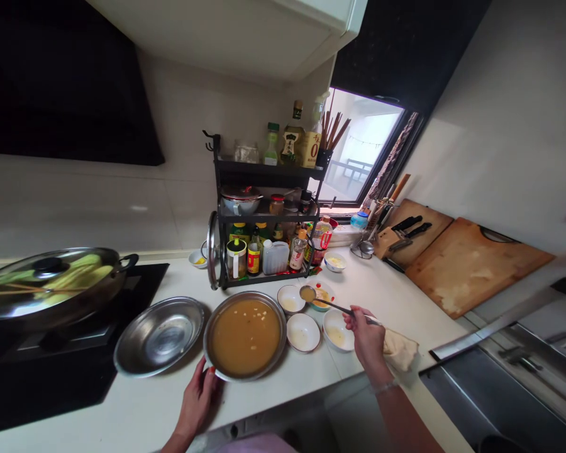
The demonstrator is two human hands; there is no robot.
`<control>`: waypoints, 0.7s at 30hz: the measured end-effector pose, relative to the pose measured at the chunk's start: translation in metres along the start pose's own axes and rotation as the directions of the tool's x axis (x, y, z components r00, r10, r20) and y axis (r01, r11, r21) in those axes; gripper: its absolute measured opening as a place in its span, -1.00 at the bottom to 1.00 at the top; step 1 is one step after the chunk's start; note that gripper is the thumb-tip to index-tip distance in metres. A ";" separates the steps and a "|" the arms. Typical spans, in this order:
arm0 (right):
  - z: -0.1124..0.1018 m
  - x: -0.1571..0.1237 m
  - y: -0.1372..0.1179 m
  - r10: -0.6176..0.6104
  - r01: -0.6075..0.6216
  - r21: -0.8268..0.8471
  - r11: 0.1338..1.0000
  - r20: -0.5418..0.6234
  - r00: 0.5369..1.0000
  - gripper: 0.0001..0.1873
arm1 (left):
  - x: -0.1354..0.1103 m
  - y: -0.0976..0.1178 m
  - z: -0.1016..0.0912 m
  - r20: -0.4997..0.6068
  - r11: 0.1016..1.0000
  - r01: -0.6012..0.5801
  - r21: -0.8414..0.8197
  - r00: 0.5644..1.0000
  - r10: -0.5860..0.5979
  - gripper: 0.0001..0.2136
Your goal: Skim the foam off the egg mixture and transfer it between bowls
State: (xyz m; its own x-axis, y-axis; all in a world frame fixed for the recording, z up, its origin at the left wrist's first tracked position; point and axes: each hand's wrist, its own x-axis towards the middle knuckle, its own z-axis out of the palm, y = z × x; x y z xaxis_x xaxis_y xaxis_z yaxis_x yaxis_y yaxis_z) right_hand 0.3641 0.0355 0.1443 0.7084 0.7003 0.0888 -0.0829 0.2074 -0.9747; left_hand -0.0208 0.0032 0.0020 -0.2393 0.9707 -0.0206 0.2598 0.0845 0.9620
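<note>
Spoon [332, 305] in right hand [365, 336] points bowl-end upper left.

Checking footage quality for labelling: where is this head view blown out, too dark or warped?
Head view: the window is blown out; the upper-left corner above the wok is nearly black; the wide lens warps the cutting board; the spoon in the right hand is sharp.

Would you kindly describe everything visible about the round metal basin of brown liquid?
The round, shallow steel basin sits flat on the white countertop, nearly full of brown liquid with pale cubes floating. The left hand grips its near rim. An empty steel basin lies close on its left, small white bowls on its right; the right hand holds a metal spoon beyond.
</note>
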 end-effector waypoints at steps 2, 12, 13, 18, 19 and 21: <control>0.007 -0.013 -0.003 0.009 -0.009 0.000 1.000 0.075 0.997 -0.62 | 0.000 0.002 0.000 -0.008 1.000 -0.009 0.005 1.000 0.009 -0.27; 0.029 -0.074 0.009 -0.203 0.306 -0.130 0.943 0.507 0.838 -0.73 | -0.004 0.003 0.004 0.029 0.997 0.013 -0.076 1.000 -0.011 -0.24; 0.027 -0.077 0.010 -0.257 0.382 -0.102 0.919 0.579 0.773 -0.76 | -0.004 0.002 0.004 0.032 0.997 0.017 -0.077 0.999 -0.015 -0.23; 0.020 -0.072 0.009 -0.392 0.567 -0.026 0.823 0.697 0.600 -0.75 | -0.003 0.000 0.003 0.038 0.999 0.004 -0.035 0.999 -0.003 -0.23; 0.019 -0.066 0.008 -0.396 0.558 -0.062 0.827 0.640 0.658 -0.76 | -0.002 0.000 0.002 0.030 1.000 -0.002 -0.022 1.000 0.003 -0.24; 0.016 -0.048 0.010 -0.377 0.493 -0.162 0.855 0.459 0.805 -0.75 | -0.001 0.002 0.001 0.011 1.000 -0.016 0.001 1.000 0.016 -0.27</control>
State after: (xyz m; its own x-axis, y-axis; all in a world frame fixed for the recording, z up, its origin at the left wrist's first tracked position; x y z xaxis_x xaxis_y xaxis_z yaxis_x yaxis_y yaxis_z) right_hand 0.3184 0.0148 0.1339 0.2797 0.7988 0.5326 0.3918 0.4114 -0.8229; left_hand -0.0188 0.0023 0.0033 -0.2248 0.9744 -0.0077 0.2647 0.0687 0.9619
